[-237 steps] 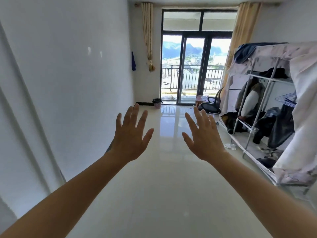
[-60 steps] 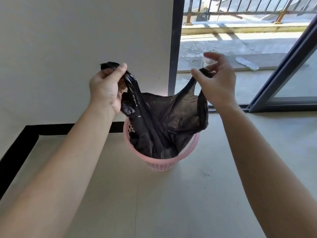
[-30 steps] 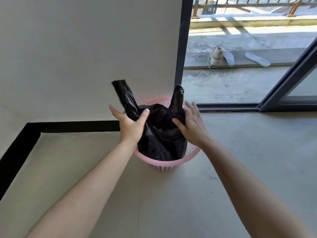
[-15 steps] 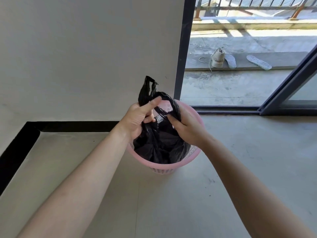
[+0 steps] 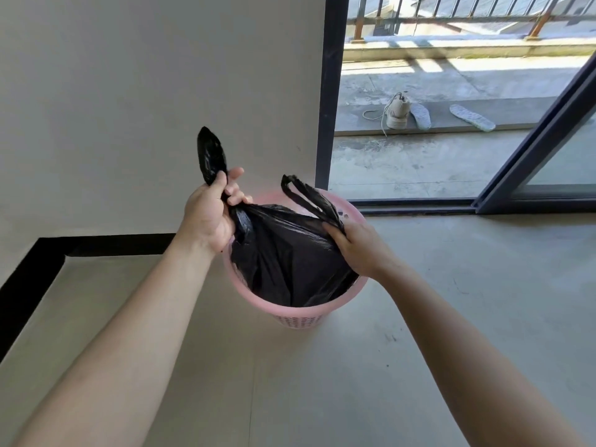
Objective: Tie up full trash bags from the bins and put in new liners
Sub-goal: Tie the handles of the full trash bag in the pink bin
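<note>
Pale grey floor (image 5: 322, 382) by a balcony door, both hands holding a black trash bag in a pink bin.

Two bare forearms reach in from the bottom edge. The pink bin (image 5: 300, 312) stands on the floor with the trash bag (image 5: 283, 259) sitting inside it, its top drawn up above the rim. The left hand (image 5: 209, 217) is closed in a fist round one bag handle (image 5: 211, 153), whose end sticks up above the fingers. The right hand (image 5: 358, 245) pinches the base of the other handle loop (image 5: 309, 196). Behind the bin is a white wall (image 5: 129, 91) with black skirting (image 5: 113, 245). Past the dark door frame (image 5: 329, 91), a shoe (image 5: 397, 111) and two insoles (image 5: 420, 115) lie on the balcony, before a railing (image 5: 451, 14).
</note>
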`<state>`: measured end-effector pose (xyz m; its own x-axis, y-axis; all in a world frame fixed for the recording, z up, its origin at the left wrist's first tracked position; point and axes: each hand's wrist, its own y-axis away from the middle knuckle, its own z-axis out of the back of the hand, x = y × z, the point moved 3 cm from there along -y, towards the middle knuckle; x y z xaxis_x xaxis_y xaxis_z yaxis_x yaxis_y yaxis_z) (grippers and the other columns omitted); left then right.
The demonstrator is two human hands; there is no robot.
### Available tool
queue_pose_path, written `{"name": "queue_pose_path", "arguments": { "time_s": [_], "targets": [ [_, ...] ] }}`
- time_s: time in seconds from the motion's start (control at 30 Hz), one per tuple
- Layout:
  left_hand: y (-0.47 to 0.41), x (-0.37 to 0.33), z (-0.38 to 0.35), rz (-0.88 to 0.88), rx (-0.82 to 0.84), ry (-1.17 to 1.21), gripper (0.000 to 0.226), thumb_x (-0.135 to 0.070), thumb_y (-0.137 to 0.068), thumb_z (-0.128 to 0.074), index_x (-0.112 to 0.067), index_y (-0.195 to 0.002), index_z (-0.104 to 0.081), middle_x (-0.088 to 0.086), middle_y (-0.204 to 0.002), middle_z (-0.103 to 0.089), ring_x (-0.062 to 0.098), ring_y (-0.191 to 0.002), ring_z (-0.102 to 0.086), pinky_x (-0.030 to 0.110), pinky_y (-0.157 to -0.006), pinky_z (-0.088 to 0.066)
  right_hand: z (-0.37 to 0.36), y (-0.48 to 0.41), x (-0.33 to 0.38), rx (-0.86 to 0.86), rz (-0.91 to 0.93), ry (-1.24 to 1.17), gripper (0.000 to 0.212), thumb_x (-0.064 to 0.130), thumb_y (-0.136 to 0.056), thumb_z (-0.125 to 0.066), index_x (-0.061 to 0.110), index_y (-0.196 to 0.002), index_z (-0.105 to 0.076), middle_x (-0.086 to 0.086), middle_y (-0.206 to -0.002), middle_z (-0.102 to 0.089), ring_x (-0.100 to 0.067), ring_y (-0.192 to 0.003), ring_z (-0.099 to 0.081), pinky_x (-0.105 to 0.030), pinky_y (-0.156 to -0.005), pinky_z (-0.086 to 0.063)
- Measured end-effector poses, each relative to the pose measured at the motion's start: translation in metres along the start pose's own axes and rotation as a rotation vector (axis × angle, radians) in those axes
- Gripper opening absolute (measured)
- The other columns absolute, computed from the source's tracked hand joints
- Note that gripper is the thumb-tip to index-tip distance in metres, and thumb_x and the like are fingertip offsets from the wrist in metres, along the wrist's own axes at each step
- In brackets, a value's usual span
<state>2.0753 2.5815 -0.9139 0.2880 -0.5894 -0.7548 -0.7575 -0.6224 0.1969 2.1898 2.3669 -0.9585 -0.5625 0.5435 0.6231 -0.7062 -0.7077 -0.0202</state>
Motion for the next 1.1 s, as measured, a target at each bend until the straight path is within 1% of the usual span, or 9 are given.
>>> {"name": "queue_pose_path", "arguments": {
  "time_s": [0.13, 0.2, 0.27, 0.33, 0.43, 0.53, 0.67, 0.83, 1.1],
  "targets": [
    [0.002, 0.003, 0.014, -0.049, -0.107, 0.055, 0.034, -0.036, -0.106, -0.035, -0.012, -0.091, -0.053, 0.003, -0.065, -0.06, 0.02, -0.062, -0.064, 0.035, -0.07, -0.057, -0.002, -0.001, -0.001, 0.09, -0.039, -0.226, 0.053, 0.049, -0.102, -0.036, 0.005, -0.091, -0.062, 0.0, -0.083, -0.064, -0.017, -0.082, -0.059, -0.048, -0.088, -0.048],
    [0.006, 0.006, 0.018, -0.034, -0.111, -0.016, 0.036, -0.043, -0.105, -0.033, -0.016, -0.088, -0.049, 0.0, -0.055, -0.05, 0.025, -0.063, -0.067, 0.046, -0.077, -0.059, 0.001, 0.0, 0.001, 0.08, -0.029, -0.348, 0.052, 0.044, -0.104, -0.037, -0.002, -0.098, -0.06, -0.014, -0.084, -0.06, -0.024, -0.081, -0.057, -0.048, -0.09, -0.044],
    [0.009, 0.013, 0.018, 0.061, -0.079, -0.046, 0.035, -0.043, -0.104, -0.035, -0.017, -0.085, -0.049, -0.005, -0.049, -0.027, 0.013, -0.041, -0.044, 0.036, -0.065, -0.057, 0.003, 0.002, 0.004, 0.009, 0.014, -0.408, 0.041, 0.033, -0.106, -0.038, -0.004, -0.098, -0.056, -0.019, -0.085, -0.057, -0.026, -0.079, -0.053, -0.041, -0.081, -0.044],
    [0.015, 0.02, 0.012, 0.207, 0.007, -0.094, 0.021, -0.033, -0.098, -0.048, -0.018, -0.084, -0.05, -0.007, -0.056, -0.015, 0.008, -0.038, -0.019, 0.022, -0.044, -0.033, 0.006, 0.004, 0.011, -0.078, 0.042, -0.407, 0.031, 0.024, -0.106, -0.038, 0.005, -0.086, -0.049, -0.003, -0.074, -0.049, -0.01, -0.067, -0.044, -0.027, -0.068, -0.038],
    [0.025, 0.032, 0.01, 0.346, 0.175, -0.273, 0.033, -0.008, -0.073, -0.059, -0.015, -0.102, -0.045, -0.004, -0.073, -0.013, 0.009, -0.05, -0.013, 0.022, -0.046, -0.014, 0.004, 0.004, 0.014, -0.141, 0.112, -0.239, 0.024, 0.029, -0.105, -0.037, 0.014, -0.092, -0.05, 0.004, -0.08, -0.054, -0.01, -0.073, -0.051, -0.026, -0.068, -0.043],
    [0.033, 0.037, 0.007, 0.361, 0.301, -0.423, 0.041, -0.003, -0.078, -0.063, -0.016, -0.112, -0.043, -0.003, -0.075, -0.017, 0.009, -0.055, -0.015, 0.023, -0.049, -0.014, 0.002, 0.004, 0.016, -0.166, 0.212, 0.027, 0.03, 0.036, -0.102, -0.034, 0.012, -0.107, -0.053, -0.001, -0.095, -0.063, -0.021, -0.084, -0.057, -0.039, -0.075, -0.049],
    [0.049, 0.039, -0.003, 0.385, 0.555, -0.607, 0.014, -0.032, -0.086, -0.072, -0.023, -0.077, -0.066, -0.01, -0.063, -0.031, 0.006, -0.052, -0.02, 0.021, -0.047, -0.014, -0.008, 0.009, 0.036, -0.186, 0.385, 0.403, 0.022, 0.029, -0.102, -0.045, 0.016, -0.084, -0.042, -0.003, -0.076, -0.057, -0.023, -0.065, -0.051, -0.038, -0.06, -0.042],
    [0.041, 0.04, -0.004, 0.323, 0.299, -0.519, 0.051, -0.054, -0.094, -0.051, -0.011, -0.116, -0.068, -0.005, -0.062, -0.011, 0.01, -0.049, -0.01, 0.023, -0.041, -0.013, -0.02, 0.014, 0.031, -0.146, 0.468, 0.468, 0.03, 0.039, -0.099, -0.053, 0.02, -0.079, -0.04, 0.003, -0.069, -0.047, -0.016, -0.059, -0.043, -0.03, -0.054, -0.035],
    [0.041, 0.038, -0.005, 0.432, 0.37, -0.369, 0.043, -0.049, -0.1, -0.04, -0.014, -0.091, -0.062, -0.007, -0.052, -0.033, 0.003, -0.035, -0.023, 0.017, -0.033, -0.022, -0.008, 0.012, 0.009, 0.13, 0.228, 0.231, 0.046, 0.052, -0.098, -0.046, 0.017, -0.069, -0.041, 0.007, -0.07, -0.046, -0.016, -0.065, -0.047, -0.032, -0.065, -0.04]
  ]
}}
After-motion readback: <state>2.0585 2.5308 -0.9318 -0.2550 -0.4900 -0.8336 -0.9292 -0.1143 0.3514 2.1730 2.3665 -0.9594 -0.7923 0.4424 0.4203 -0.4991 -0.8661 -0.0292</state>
